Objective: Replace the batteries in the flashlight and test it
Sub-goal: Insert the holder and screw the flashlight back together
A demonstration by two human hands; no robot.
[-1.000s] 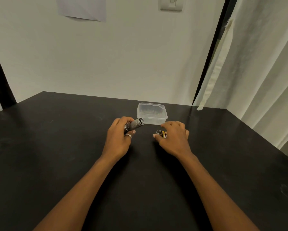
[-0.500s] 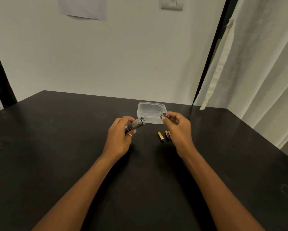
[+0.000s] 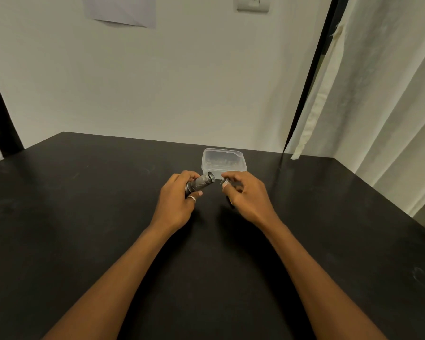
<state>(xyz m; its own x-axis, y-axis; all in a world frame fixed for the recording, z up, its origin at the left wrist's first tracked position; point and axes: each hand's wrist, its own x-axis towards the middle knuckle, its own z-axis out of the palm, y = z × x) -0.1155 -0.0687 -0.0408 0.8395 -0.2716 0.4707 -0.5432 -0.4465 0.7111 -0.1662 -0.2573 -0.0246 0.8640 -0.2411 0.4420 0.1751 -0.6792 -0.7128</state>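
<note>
Flashlight (image 3: pixel 200 184) and cap (image 3: pixel 224 180) are close together but apart, both held above the black table (image 3: pixel 83 217). We grip the grey ribbed barrel in our left hand (image 3: pixel 174 204), fingers and thumb curled round it, with its open end tilted up and to the right. A ring (image 3: pixel 191 198) shows on one finger of that hand. Our right hand (image 3: pixel 249 196) pinches the small round metal cap between thumb and fingertips, just beside the open end and facing it. Below our right fingers a small dark thing with a speck of yellow lies on the table, too hidden for us to name. Just behind both hands stands a clear plastic tub (image 3: pixel 241 165), its contents a blur of small pale bits. A curtain (image 3: pixel 378 119) hangs at the right.
</note>
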